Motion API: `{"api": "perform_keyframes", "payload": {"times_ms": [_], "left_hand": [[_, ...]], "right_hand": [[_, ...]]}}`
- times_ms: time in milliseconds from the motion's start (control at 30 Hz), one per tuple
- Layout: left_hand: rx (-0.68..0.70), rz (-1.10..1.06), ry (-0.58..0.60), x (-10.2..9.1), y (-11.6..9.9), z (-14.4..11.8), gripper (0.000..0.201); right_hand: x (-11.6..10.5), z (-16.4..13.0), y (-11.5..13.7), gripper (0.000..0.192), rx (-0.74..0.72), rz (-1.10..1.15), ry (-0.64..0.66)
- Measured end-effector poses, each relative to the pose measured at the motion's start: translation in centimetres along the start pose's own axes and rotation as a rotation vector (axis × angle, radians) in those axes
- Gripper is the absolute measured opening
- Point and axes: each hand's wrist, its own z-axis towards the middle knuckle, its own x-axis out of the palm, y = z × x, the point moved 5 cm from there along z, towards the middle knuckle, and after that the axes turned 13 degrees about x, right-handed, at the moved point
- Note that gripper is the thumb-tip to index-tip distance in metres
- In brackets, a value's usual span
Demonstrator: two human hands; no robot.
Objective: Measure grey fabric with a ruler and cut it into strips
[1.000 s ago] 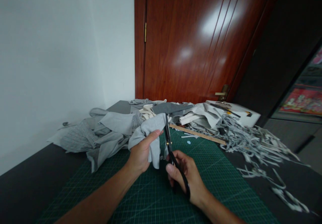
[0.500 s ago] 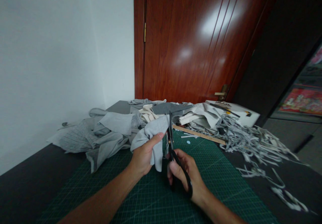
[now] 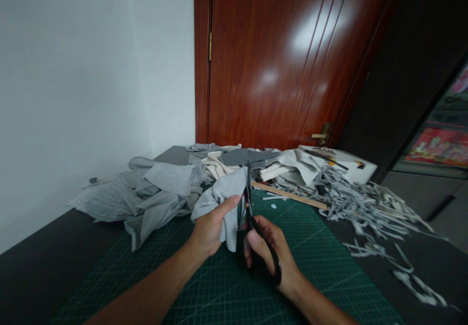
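A soft, limp grey cloth point(image 3: 224, 196) was pinched at its near edge by the left hand point(image 3: 209, 227); black scissors point(image 3: 256, 222) were gripped by the right hand point(image 3: 268, 249), best supported close beside the blades.

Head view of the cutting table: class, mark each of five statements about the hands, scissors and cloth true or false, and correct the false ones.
1. The left hand grips a grey cloth piece. True.
2. The right hand holds a rotary cutter. False: it holds black-handled scissors.
3. The hands are over a green cutting mat. True.
4. The heap of cut strips lies on the left of the table. False: it lies on the right.
5. The wooden ruler stands upright against the door. False: it lies flat at the mat's far edge.
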Motion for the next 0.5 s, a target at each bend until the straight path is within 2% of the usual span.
{"api": "perform_keyframes", "payload": {"times_ms": [167, 500], "left_hand": [[-0.003, 0.005, 0.002, 0.07, -0.08, -0.07, 0.045], [0.057, -0.019, -0.001, -0.05, -0.19, 0.41, 0.038]], "right_hand": [[-0.02, -0.11, 0.20, 0.051, 0.004, -0.030, -0.025], [-0.17, -0.04, -0.32, 0.052, 0.032, -0.049, -0.084]]}}
